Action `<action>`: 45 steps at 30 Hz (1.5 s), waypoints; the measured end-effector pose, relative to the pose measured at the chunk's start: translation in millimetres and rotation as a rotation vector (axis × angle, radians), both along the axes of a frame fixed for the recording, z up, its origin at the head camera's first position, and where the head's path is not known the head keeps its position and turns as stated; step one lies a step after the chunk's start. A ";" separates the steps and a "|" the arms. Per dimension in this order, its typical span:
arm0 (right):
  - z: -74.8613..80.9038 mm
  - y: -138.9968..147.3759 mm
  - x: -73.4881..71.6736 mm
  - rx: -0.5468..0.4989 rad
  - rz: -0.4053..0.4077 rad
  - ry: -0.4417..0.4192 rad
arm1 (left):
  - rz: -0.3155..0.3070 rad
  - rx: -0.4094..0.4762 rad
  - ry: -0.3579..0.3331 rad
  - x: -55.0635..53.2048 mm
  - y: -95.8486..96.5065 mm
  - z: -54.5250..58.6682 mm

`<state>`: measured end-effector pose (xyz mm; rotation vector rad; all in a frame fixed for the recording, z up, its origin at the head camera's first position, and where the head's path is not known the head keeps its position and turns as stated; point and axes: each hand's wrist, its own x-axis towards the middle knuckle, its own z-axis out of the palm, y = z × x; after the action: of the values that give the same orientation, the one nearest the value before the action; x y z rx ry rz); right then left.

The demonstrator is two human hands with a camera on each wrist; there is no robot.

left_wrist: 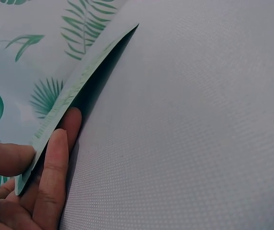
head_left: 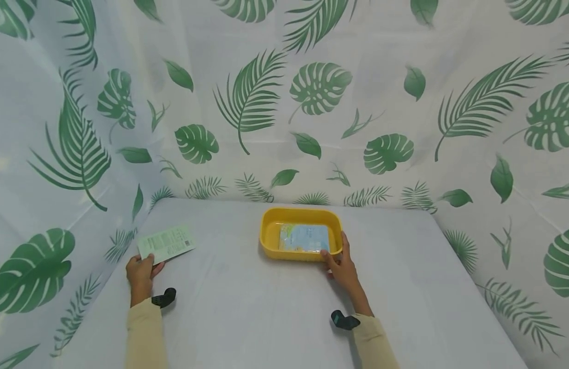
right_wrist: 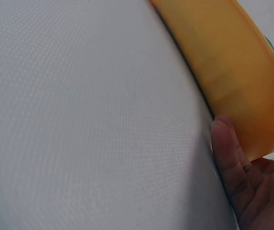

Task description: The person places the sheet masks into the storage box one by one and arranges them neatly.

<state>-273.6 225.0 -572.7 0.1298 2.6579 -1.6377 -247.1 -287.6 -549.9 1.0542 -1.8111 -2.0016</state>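
My left hand [head_left: 140,274] pinches a flat pale green packet [head_left: 166,245] by its near edge, thumb on top and fingers underneath. Fine print and a small dark square code show on its upper face. In the left wrist view the packet [left_wrist: 74,96] slants up from the tabletop, its underside dark. My right hand [head_left: 343,269] grips the near right corner of a yellow oblong tub [head_left: 284,255], thumb at the rim and fingers around the outer wall. Inside the tub lies a light blue packet [head_left: 307,238] with a glossy wrapper. The right wrist view shows the tub's wall [right_wrist: 228,62] against the fingers.
A white cloth-like surface covers the table [head_left: 247,312]. Behind it and at both sides hang white curtains [head_left: 266,169] printed with green leaves. Each wrist carries a small black camera.
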 end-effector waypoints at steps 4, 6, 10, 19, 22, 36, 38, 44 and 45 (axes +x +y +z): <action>3.6 0.1 -0.4 0.003 -0.004 -0.007 | 0.011 0.005 0.013 -2.7 1.5 0.6; 4.7 0.4 0.1 0.010 -0.004 -0.014 | 0.013 0.008 0.018 -3.4 2.0 0.6; 4.6 0.7 1.4 0.004 -0.006 -0.019 | 0.011 0.005 0.015 -3.4 1.5 -0.1; 5.2 0.9 -0.6 -0.026 -0.009 -0.007 | 0.008 0.010 0.019 -9.3 -1.3 -1.0; 5.9 1.0 -1.2 -0.022 -0.011 -0.013 | 0.013 0.015 0.009 -10.5 -1.6 -0.6; 5.6 0.2 -0.8 -0.015 0.001 -0.011 | 0.000 -0.012 0.005 -2.4 0.3 -0.2; 5.2 -0.4 -0.3 -0.017 0.001 -0.006 | -0.006 -0.011 0.010 -0.8 0.3 0.0; 3.7 -2.2 1.0 -0.007 0.005 0.028 | -0.017 0.015 0.032 2.8 1.0 1.2; 3.5 -2.3 1.0 -0.009 0.002 0.025 | -0.018 0.023 0.034 2.9 1.5 1.6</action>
<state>-272.7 222.6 -569.1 0.1070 2.6674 -1.6615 -244.2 -286.1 -548.3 1.0077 -1.7904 -2.0433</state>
